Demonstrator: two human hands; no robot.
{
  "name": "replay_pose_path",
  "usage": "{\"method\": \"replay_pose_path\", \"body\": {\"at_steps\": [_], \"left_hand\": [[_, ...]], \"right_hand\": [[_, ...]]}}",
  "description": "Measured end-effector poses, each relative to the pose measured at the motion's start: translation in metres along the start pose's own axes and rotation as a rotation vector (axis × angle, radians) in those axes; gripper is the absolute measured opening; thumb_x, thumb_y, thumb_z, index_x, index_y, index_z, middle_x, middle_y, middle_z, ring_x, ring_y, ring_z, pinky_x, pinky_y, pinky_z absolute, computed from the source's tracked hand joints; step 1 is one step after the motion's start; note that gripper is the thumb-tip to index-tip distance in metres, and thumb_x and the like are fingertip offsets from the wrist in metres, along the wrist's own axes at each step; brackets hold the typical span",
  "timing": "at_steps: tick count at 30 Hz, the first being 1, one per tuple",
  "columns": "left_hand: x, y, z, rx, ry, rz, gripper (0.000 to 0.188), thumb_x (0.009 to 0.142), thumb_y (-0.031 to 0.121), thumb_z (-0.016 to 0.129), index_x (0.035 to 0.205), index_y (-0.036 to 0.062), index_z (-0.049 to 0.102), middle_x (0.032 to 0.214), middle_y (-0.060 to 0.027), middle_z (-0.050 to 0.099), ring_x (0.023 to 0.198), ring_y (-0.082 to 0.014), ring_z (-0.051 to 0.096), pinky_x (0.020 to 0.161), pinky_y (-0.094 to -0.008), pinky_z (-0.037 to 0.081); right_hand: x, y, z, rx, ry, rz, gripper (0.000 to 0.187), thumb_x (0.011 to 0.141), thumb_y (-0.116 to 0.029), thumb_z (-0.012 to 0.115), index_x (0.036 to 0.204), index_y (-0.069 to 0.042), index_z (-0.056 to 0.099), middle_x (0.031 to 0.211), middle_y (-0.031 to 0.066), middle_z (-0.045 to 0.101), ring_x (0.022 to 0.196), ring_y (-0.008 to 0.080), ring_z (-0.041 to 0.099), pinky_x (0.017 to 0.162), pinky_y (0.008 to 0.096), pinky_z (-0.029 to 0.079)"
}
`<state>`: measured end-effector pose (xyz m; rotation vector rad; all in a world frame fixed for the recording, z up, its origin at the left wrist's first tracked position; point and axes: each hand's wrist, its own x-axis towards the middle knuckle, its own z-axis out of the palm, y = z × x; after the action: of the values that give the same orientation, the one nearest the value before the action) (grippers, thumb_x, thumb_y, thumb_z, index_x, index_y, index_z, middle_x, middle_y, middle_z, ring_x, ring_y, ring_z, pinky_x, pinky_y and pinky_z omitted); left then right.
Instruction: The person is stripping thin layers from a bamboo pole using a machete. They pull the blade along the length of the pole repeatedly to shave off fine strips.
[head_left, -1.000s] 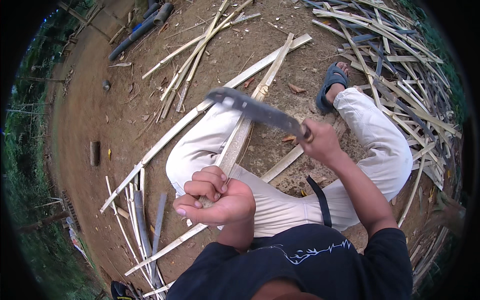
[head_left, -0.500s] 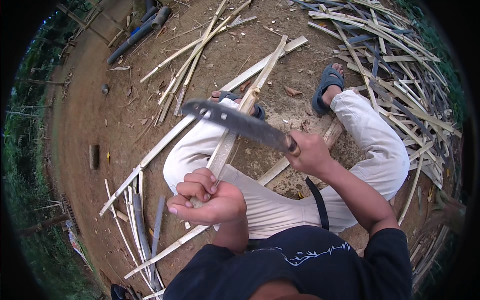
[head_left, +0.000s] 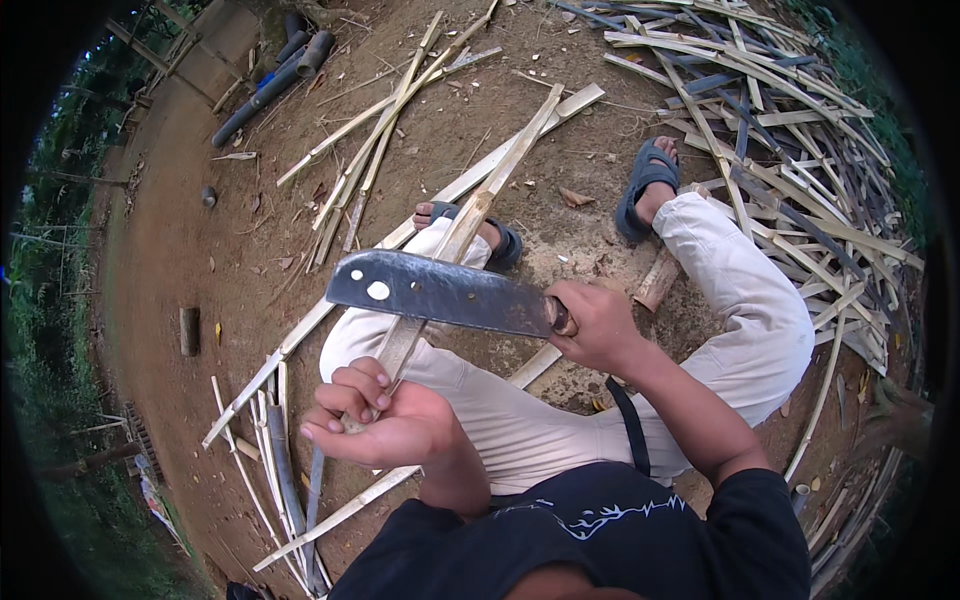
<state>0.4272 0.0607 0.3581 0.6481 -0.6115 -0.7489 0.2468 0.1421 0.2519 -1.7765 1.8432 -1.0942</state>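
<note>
My left hand is closed around the near end of a split bamboo strip, which slants away over my left leg toward the ground ahead. In my right hand is the short handle of a machete, gripped firmly. Its wide dark blade has several holes and points left. The blade crosses over the strip, a short way beyond my left fingers, and covers part of it. Whether the edge touches the bamboo I cannot tell.
Another long strip lies diagonally on the ground beneath. A large heap of split bamboo spreads at the right. More strips lie ahead, others near left. Dark bamboo poles rest far left. A short log sits between my legs.
The machete has come nearer to me and left along the strip, closer to my left hand. My left hand, still gripping the strip, has shifted slightly left.
</note>
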Motion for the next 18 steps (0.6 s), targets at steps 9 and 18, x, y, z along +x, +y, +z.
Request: {"method": "replay_pose_path", "body": {"at_steps": [9, 18], "left_hand": [[0.031, 0.125, -0.01, -0.389, -0.13, -0.152, 0.038, 0.104, 0.032, 0.051, 0.074, 0.0138, 0.036, 0.068, 0.0015, 0.035, 0.064, -0.0136, 0.03, 0.071, -0.0312, 0.032], [0.001, 0.093, -0.003, -0.061, -0.141, 0.054, 0.023, 0.103, 0.029, 0.049, 0.088, 0.012, 0.046, 0.08, 0.001, 0.034, 0.069, -0.0136, 0.038, 0.069, -0.0323, 0.037]], "right_hand": [[-0.042, -0.099, -0.007, 0.14, 0.097, -0.052, 0.05, 0.07, -0.016, 0.079, 0.111, 0.001, 0.057, 0.089, 0.0135, 0.063, 0.077, 0.0334, 0.065, 0.067, 0.0396, 0.052], [-0.068, -0.078, -0.001, 0.207, 0.135, 0.174, 0.034, 0.072, -0.015, 0.079, 0.098, -0.005, 0.061, 0.084, 0.0129, 0.064, 0.065, 0.0315, 0.066, 0.056, 0.0385, 0.051]]}}
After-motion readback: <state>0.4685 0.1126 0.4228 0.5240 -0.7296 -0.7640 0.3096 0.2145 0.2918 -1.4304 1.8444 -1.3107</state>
